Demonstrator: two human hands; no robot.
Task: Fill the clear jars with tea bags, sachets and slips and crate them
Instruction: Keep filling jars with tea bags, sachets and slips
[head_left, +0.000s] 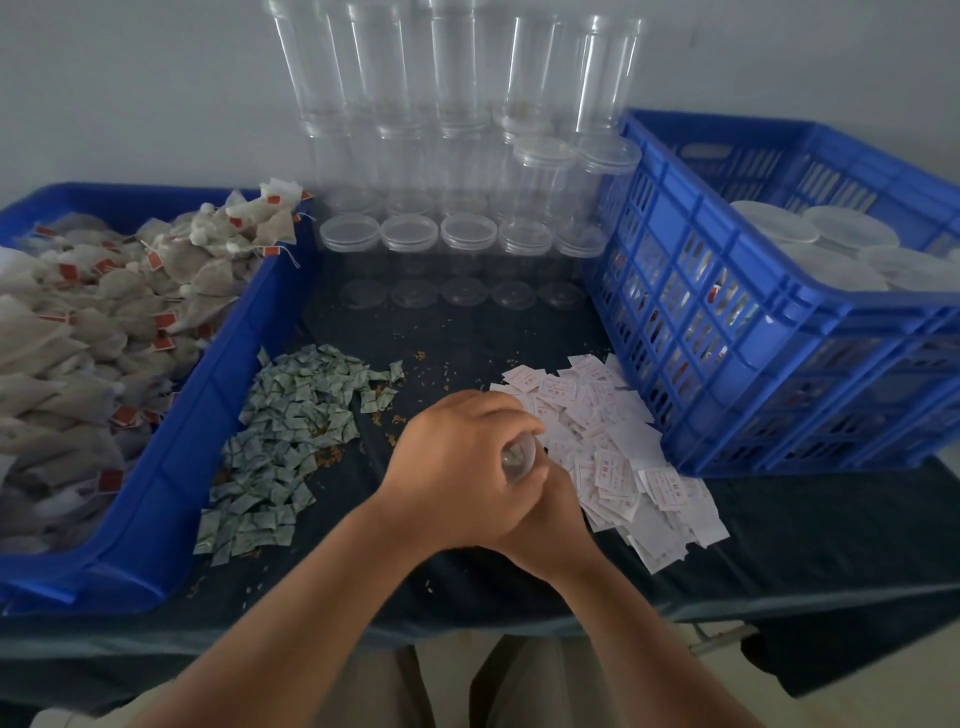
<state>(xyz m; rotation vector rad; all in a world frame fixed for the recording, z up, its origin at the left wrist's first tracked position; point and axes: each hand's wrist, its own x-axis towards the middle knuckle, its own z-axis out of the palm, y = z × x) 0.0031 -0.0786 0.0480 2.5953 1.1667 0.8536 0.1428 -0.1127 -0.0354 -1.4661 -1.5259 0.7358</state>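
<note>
I see both hands meeting at the centre of the dark table (779, 530). My left hand (457, 462) curls over the top of a clear jar (519, 460), and my right hand (556, 525) wraps round it from below. I cannot tell what is inside the jar. At 9 o'clock a blue tray (208, 415) is heaped with tea bags (104, 322). At 2 o'clock the blue crate (779, 338) holds lidded jars (841, 234). Empty jars (457, 156) are stacked at 12 o'clock. Green sachets (291, 447) lie at 8 o'clock and white slips (613, 447) at 3 o'clock.

Left hand (457, 467), right hand (558, 525) around clear jar (519, 458)
</note>
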